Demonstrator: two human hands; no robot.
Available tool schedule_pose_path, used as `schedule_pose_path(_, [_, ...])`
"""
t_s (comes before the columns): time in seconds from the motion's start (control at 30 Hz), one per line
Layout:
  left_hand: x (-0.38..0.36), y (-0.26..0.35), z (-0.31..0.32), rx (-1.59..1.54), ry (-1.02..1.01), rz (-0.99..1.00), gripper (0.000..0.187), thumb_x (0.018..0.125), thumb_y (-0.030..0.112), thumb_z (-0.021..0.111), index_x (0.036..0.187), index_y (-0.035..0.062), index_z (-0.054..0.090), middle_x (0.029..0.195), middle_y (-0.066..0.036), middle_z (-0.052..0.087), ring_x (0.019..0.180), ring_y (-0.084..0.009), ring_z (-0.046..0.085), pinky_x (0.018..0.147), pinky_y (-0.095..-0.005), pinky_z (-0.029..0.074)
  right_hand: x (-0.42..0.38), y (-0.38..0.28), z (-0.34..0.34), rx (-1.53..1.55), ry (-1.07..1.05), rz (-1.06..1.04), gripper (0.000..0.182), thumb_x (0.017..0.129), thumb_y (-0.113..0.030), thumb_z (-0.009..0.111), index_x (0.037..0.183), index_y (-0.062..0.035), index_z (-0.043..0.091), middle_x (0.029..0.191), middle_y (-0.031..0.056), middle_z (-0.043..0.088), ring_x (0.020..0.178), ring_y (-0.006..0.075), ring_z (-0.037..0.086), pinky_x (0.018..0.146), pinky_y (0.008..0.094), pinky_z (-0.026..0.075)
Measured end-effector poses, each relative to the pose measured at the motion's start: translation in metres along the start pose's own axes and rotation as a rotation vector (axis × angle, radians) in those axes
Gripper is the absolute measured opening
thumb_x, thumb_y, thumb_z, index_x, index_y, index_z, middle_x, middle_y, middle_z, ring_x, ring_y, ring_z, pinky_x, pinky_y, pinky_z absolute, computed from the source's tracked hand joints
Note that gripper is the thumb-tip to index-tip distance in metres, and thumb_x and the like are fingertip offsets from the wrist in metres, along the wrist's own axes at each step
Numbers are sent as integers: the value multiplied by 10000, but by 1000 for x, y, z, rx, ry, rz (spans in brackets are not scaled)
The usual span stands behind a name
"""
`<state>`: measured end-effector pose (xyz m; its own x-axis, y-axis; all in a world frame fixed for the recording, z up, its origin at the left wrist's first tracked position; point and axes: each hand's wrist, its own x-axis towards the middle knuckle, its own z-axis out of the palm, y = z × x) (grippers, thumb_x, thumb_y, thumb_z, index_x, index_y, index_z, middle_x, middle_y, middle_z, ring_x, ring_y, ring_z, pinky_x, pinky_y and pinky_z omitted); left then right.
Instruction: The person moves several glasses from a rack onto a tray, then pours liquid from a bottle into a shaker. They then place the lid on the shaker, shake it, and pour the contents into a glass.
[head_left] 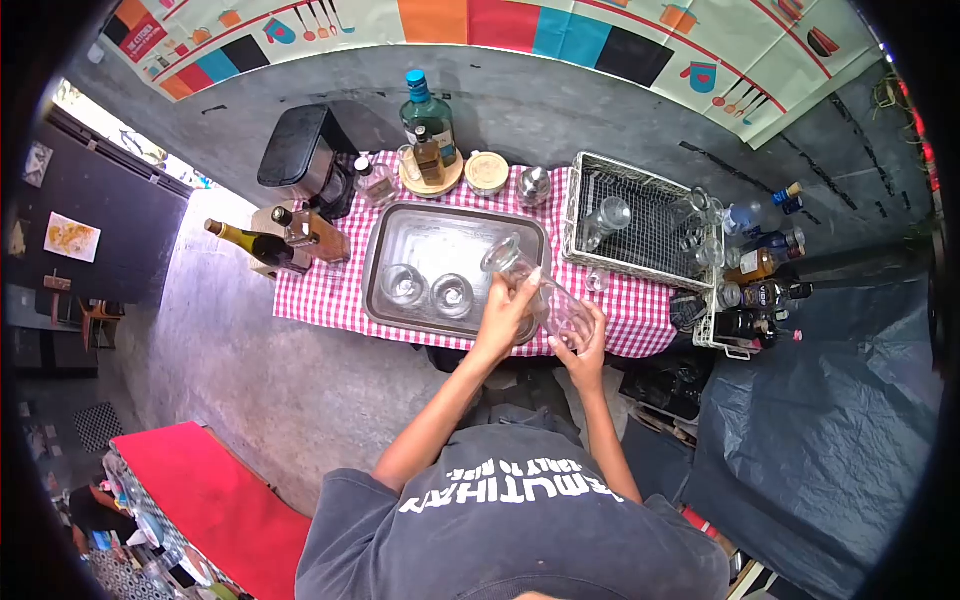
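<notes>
A clear footed glass [565, 318] lies tilted between my two hands, above the right front part of the metal tray [375, 265]. Its round foot points up and left, its wide bowl down and right. My left hand [510, 312] is closed around the stem end. Fingers of my right hand [583, 345] wrap the bowl end, near the checkered cloth's front edge. Inside the tray, two clear glasses, one on the left [403, 285] and one beside it [452, 296], rest side by side, apart from my hands.
Right of the tray stands a wire basket [640, 262] with a glass [608, 218] inside; several bottles crowd farther right. Behind the tray are a large bottle [428, 110], a round wooden lid [487, 172] and a steel shaker [533, 186]. A black machine [300, 150] and bottles stand left.
</notes>
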<state>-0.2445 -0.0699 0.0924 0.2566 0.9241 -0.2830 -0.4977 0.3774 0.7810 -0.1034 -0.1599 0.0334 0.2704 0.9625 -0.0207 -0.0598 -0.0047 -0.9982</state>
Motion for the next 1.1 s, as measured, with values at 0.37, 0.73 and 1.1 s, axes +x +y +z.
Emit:
schedule_pose_path(0.37, [25,1,-27,-34,-178,-134,466,869,98,648,1218,52,342,1157,-96,486,1061,-180,547,799,-381,569,12,-5,17,208,105,3,758,727,-94,758,1312,-61,278,1179,133,418,1036,206,537,826,333,502])
schedule_pose_path(0.73, [51,-31,-31,57,-87,-376,535,927,430,555,1202,-20,462,1148,-154,548,1050,-238,597,783,-366,583,39,-13,13,-79,164,-197,801,674,-167,807,1299,-22,327,1242,143,472,936,185,558,846,324,471])
schedule_pose_path(1.1, [64,-29,-54,412,-145,-457,659,959,565,347,996,-47,588,794,-135,665,657,-196,664,590,-289,567,93,-26,14,-436,9,-381,798,601,-285,826,1243,-9,441,1157,95,602,633,151,520,625,291,468])
